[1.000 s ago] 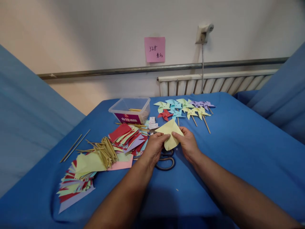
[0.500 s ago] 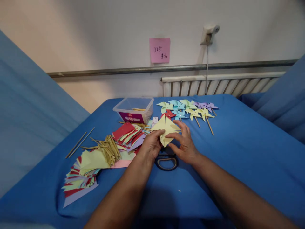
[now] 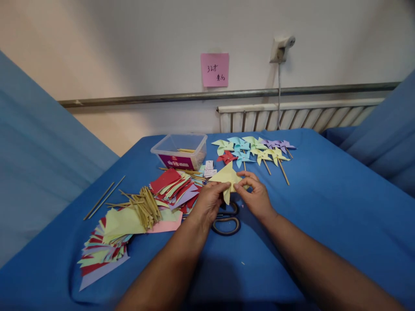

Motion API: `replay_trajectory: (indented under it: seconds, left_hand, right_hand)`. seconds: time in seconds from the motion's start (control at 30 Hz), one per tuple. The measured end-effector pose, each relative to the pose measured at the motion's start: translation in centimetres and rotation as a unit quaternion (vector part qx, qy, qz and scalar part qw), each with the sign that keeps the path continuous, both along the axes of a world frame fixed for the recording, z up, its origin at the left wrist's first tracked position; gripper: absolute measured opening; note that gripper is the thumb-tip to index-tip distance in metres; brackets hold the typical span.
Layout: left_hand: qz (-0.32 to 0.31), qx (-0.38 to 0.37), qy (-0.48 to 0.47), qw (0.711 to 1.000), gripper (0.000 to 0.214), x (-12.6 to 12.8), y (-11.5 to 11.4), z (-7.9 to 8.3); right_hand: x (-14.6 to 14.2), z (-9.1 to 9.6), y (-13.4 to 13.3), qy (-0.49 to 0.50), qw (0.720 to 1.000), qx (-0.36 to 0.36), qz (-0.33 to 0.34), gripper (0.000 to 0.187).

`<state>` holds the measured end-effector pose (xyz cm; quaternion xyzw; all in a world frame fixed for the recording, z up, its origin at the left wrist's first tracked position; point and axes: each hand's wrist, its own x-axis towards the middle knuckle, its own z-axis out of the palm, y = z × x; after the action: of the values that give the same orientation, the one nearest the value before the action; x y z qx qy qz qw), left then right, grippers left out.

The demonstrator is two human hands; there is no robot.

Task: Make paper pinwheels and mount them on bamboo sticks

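A pale yellow paper square with cut corners (image 3: 226, 174) is held up between both hands, one corner bent in toward its middle. My left hand (image 3: 209, 199) pinches it from the left, thumb on the centre. My right hand (image 3: 254, 193) grips the folded-in corner at the right, with thumb and finger near the centre. Black-handled scissors (image 3: 226, 232) lie on the blue cloth just below the hands, their blades hidden. Finished paper pinwheels (image 3: 244, 157) on sticks, in green, blue, red, purple and yellow, lie behind the hands.
Left of the hands are stacks of coloured paper (image 3: 167, 181), a bundle of thin sticks (image 3: 147, 207) and a fan of paper sheets (image 3: 103, 255). A clear plastic box (image 3: 178, 151) with sticks stands behind them. Small white labelled boxes (image 3: 209, 168) sit beside it. Two sticks (image 3: 103, 197) lie far left.
The paper was flat and diamond-shaped; now a corner is folded toward the centre. My right fingers have moved in to the middle. The view has shifted slightly.
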<state>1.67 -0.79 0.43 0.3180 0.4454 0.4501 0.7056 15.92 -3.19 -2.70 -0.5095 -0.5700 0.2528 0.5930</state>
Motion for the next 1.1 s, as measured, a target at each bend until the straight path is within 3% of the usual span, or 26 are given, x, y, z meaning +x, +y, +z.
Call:
replay_trajectory:
  seconds: [0.67, 1.1]
  left_hand:
    - [-0.015, 0.018, 0.053, 0.998, 0.025, 0.17, 0.09, -0.54]
    - [0.004, 0.035, 0.094, 0.995, 0.025, 0.12, 0.2, -0.54]
  right_hand:
    - [0.35, -0.74, 0.56, -0.024, 1.0, -0.015, -0.011, 0.02]
    - [0.26, -0.42, 0.38, 0.028, 0.999, -0.026, -0.007, 0.015]
